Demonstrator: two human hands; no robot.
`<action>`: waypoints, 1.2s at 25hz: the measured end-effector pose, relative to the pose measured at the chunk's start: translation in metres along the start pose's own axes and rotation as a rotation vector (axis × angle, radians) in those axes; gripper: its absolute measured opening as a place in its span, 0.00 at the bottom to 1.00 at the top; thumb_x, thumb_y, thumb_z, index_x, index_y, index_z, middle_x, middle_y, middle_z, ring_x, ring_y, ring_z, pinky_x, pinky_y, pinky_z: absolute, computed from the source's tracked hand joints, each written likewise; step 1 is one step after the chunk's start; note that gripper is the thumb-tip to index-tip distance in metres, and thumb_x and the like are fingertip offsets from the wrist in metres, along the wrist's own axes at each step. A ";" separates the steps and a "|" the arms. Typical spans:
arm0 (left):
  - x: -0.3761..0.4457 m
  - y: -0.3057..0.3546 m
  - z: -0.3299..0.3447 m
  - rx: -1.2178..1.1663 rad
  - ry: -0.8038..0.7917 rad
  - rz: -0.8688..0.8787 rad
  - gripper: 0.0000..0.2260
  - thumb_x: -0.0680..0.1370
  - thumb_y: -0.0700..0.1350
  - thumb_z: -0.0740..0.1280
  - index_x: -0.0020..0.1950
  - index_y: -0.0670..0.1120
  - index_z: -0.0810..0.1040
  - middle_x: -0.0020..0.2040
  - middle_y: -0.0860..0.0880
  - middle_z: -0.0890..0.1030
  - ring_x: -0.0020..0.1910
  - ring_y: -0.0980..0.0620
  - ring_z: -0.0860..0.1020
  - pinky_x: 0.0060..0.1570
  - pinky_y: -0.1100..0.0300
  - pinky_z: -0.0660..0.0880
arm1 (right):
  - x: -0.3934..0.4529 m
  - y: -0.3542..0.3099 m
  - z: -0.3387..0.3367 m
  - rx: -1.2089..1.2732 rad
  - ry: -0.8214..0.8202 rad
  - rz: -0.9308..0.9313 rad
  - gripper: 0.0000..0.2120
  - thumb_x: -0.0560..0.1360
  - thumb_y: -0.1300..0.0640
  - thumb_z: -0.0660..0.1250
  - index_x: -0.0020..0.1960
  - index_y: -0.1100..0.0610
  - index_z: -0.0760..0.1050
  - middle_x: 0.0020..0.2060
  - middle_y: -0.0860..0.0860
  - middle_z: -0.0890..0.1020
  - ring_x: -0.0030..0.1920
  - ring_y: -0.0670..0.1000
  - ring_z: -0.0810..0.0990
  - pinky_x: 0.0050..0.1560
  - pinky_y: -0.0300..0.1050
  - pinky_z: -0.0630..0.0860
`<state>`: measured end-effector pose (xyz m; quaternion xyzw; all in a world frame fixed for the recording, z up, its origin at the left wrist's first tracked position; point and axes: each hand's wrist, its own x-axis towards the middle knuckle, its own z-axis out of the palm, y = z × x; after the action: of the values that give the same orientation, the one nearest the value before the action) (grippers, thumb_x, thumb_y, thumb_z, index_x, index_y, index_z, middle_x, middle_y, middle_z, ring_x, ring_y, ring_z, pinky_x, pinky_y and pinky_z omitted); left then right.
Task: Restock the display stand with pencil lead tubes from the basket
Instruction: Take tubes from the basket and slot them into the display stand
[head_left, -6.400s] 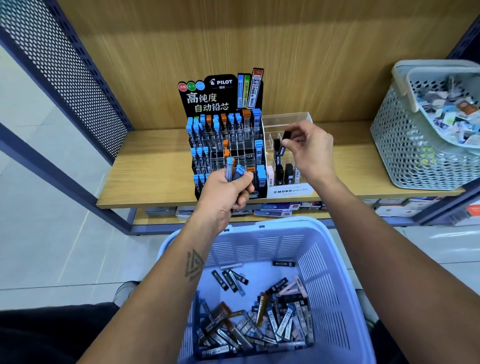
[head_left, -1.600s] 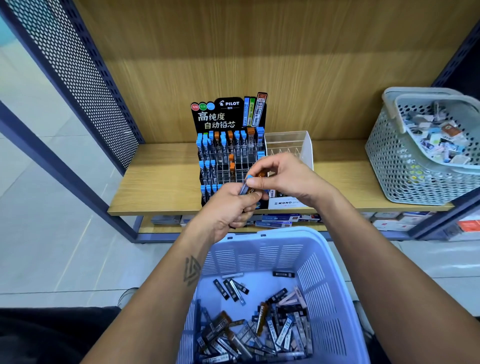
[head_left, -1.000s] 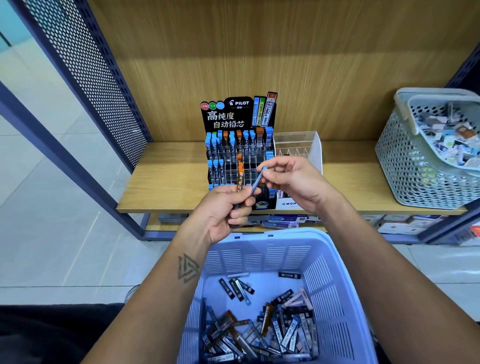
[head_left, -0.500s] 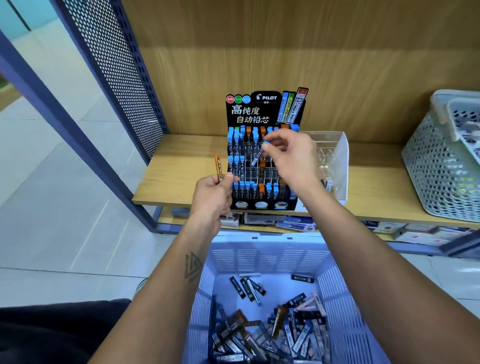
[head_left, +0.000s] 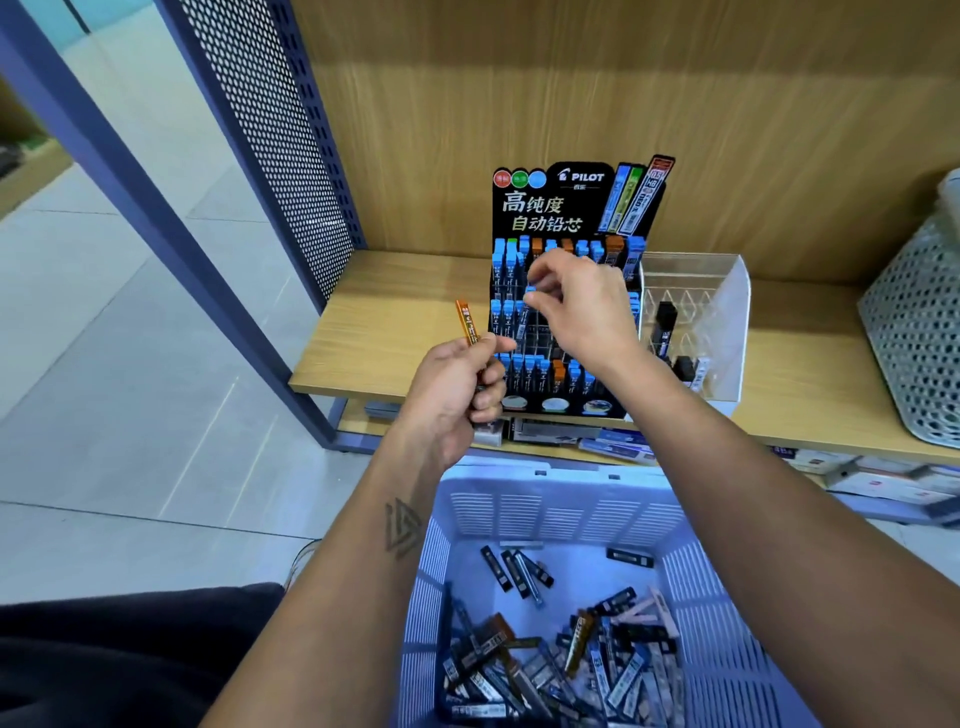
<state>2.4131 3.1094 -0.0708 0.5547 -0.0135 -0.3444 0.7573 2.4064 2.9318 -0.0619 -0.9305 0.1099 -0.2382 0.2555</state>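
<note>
Pencil lead tubes (head_left: 571, 670) lie heaped by the dozen in the lavender basket (head_left: 561, 509) at the person's lap, below a wooden shelf (head_left: 395, 332) where the black tiered display stand (head_left: 550, 202) waits with blue- and orange-capped stock already filling most of its slots. To the stand's right sits a clear acrylic organiser (head_left: 727, 312), and a grey perforated basket (head_left: 914, 332) stands at the far right edge of the shelf. The right hand (head_left: 587, 306) reaches over the stand's middle tier, thumb and forefinger pinched on a blue-capped tube (head_left: 530, 292) whose lower end is being brought to a slot; the remaining fingers are loosely curled above it. The left hand (head_left: 457, 384) is held just left of the stand, fingers curled round an orange tube (head_left: 466, 322) that sticks up from the fist, apparently next in line. Done well, this insertion would mean holding the tube upright, matching it to the neighbouring blue caps, aiming its foot squarely into an open cell, and letting go only once it has dropped to the height of its neighbours, so that nothing already seated is knocked askew. Whether the tube's foot has entered a cell cannot be told, since the hand covers that spot.
</note>
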 end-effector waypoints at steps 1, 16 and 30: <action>-0.001 0.000 0.001 -0.008 -0.018 -0.002 0.09 0.85 0.42 0.60 0.56 0.39 0.77 0.31 0.50 0.67 0.25 0.56 0.60 0.21 0.64 0.55 | 0.000 0.000 -0.001 -0.054 -0.017 -0.029 0.05 0.77 0.53 0.72 0.52 0.51 0.82 0.43 0.46 0.84 0.49 0.51 0.80 0.59 0.55 0.73; -0.023 0.004 0.030 0.327 -0.193 -0.108 0.09 0.77 0.42 0.73 0.52 0.39 0.78 0.46 0.38 0.84 0.21 0.57 0.59 0.22 0.65 0.53 | -0.051 -0.005 -0.081 0.890 -0.299 0.376 0.06 0.81 0.59 0.66 0.52 0.62 0.78 0.39 0.56 0.84 0.38 0.54 0.82 0.45 0.47 0.81; -0.013 0.002 0.037 0.114 0.095 0.055 0.02 0.81 0.33 0.66 0.49 0.36 0.77 0.38 0.39 0.84 0.21 0.56 0.60 0.20 0.64 0.56 | -0.063 0.011 -0.079 1.002 -0.187 0.595 0.08 0.79 0.70 0.65 0.55 0.65 0.80 0.44 0.62 0.86 0.42 0.55 0.85 0.43 0.42 0.81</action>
<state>2.3898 3.0861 -0.0500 0.6120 -0.0122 -0.2953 0.7335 2.3115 2.9098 -0.0322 -0.6427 0.2174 -0.0958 0.7283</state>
